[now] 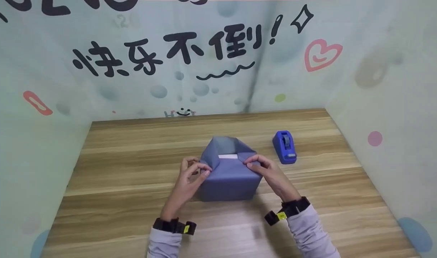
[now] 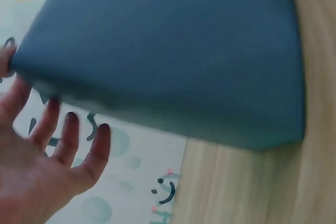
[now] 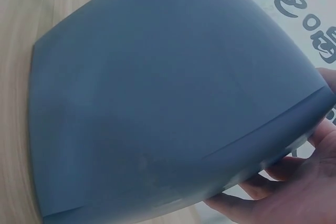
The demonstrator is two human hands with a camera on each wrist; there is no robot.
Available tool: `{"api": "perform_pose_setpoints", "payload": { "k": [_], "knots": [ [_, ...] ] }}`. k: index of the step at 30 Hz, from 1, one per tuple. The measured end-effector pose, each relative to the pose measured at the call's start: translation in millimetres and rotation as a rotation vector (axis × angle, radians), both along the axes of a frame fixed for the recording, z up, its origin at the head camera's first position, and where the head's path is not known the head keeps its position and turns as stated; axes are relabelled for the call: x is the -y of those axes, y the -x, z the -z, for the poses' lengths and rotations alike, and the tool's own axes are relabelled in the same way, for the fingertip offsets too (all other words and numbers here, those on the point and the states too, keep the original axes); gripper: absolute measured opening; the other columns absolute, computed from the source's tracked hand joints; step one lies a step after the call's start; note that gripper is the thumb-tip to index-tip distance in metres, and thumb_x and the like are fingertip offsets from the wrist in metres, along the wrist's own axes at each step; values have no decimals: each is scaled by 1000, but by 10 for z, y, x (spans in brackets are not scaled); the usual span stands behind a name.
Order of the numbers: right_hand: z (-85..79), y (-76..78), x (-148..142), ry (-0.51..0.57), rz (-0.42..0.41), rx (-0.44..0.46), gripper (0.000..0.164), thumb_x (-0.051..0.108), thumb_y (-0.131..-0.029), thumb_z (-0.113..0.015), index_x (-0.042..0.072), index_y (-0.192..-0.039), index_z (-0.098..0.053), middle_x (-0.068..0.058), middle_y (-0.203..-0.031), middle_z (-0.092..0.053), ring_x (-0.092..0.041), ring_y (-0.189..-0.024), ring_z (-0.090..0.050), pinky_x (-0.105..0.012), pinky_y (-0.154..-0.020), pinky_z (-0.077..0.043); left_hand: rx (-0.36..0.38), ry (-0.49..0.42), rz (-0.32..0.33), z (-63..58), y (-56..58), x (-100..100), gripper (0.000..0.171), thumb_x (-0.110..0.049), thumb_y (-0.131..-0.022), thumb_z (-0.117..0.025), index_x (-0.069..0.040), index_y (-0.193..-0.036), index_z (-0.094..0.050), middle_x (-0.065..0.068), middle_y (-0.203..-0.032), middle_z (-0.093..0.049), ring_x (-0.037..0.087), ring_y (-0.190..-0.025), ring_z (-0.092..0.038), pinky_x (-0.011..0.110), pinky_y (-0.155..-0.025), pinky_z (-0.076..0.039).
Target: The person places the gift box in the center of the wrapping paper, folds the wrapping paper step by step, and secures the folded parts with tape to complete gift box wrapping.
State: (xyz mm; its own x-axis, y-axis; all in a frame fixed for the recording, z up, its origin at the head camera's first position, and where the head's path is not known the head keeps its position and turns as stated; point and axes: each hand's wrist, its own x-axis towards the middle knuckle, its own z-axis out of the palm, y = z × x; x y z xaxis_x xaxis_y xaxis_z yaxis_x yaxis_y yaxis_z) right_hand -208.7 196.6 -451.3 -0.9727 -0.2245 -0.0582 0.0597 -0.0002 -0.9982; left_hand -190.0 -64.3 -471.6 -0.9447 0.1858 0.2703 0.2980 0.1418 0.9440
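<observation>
A box wrapped in blue-grey paper (image 1: 227, 190) stands on the table in the middle of the head view. Its near flap is folded over the top, while the far flap (image 1: 225, 145) stands up with its sides angled inward. Between the flaps a white strip of the box (image 1: 227, 156) shows. At the top left edge, my left hand (image 1: 190, 177) pinches the paper between thumb and index finger; its other fingers spread beside the box in the left wrist view. My right hand (image 1: 272, 172) pinches the fold at the top right, its fingers along that side.
A blue tape dispenser (image 1: 284, 147) with a roll in it stands to the right, behind the right hand. The wooden table (image 1: 125, 172) is bordered by printed cloth walls (image 1: 211, 96) at the back and both sides.
</observation>
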Motion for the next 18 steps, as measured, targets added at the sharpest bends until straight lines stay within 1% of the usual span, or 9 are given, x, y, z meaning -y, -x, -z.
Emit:
{"api": "perform_pose_setpoints", "payload": {
  "k": [2,5,8,11,13,15,18],
  "knots": [
    [-1,0,5,-8,0,-1,10,13,-86,-63,9,-95,-66,-1,-106,-60,-18,-112,-47,-27,-94,-36,20,32,63,-9,43,56,12,-13,-89,-61,-12,-99,-67,10,-133,-32,21,-124,-30,45,-102,-31],
    [1,2,6,-15,-1,1,10,13,-87,-63,9,-96,-66,0,-106,-61,-17,-111,-48,-27,-93,-37,71,90,153,-33,119,117,15,-19,-90,-60,-20,-103,-68,4,-145,-25,23,-136,-21,54,-109,-22],
    [6,7,4,-16,-7,7,12,14,-87,-63,9,-97,-65,0,-106,-60,-17,-110,-48,-27,-92,-38,117,149,236,-86,197,137,19,-23,-92,-57,-25,-107,-68,3,-151,-19,26,-140,-15,60,-109,-16],
    [15,10,-5,-21,-11,11,12,14,-87,-63,8,-97,-65,0,-107,-60,-17,-109,-48,-27,-92,-38,168,209,303,-139,258,126,25,-26,-96,-47,-30,-111,-67,6,-155,-12,30,-143,-8,62,-110,-10],
    [20,13,-13,-33,-16,8,12,15,-87,-63,9,-98,-64,0,-107,-59,-16,-109,-48,-27,-92,-38,206,231,334,-159,285,122,30,-28,-98,-40,-33,-112,-66,7,-156,-9,30,-143,-5,62,-111,-7],
    [24,16,-22,-42,-18,4,12,16,-87,-63,10,-98,-64,1,-108,-59,-16,-110,-49,-27,-92,-38,213,228,351,-156,313,124,31,-29,-99,-39,-33,-112,-66,6,-156,-12,29,-143,-7,59,-112,-8],
    [25,21,-32,-49,-33,-11,14,17,-87,-63,9,-99,-64,1,-108,-60,-16,-110,-49,-28,-92,-37,192,161,352,-115,360,146,25,-27,-96,-48,-27,-113,-66,5,-147,-33,25,-138,-25,53,-110,-20]
  ]
}}
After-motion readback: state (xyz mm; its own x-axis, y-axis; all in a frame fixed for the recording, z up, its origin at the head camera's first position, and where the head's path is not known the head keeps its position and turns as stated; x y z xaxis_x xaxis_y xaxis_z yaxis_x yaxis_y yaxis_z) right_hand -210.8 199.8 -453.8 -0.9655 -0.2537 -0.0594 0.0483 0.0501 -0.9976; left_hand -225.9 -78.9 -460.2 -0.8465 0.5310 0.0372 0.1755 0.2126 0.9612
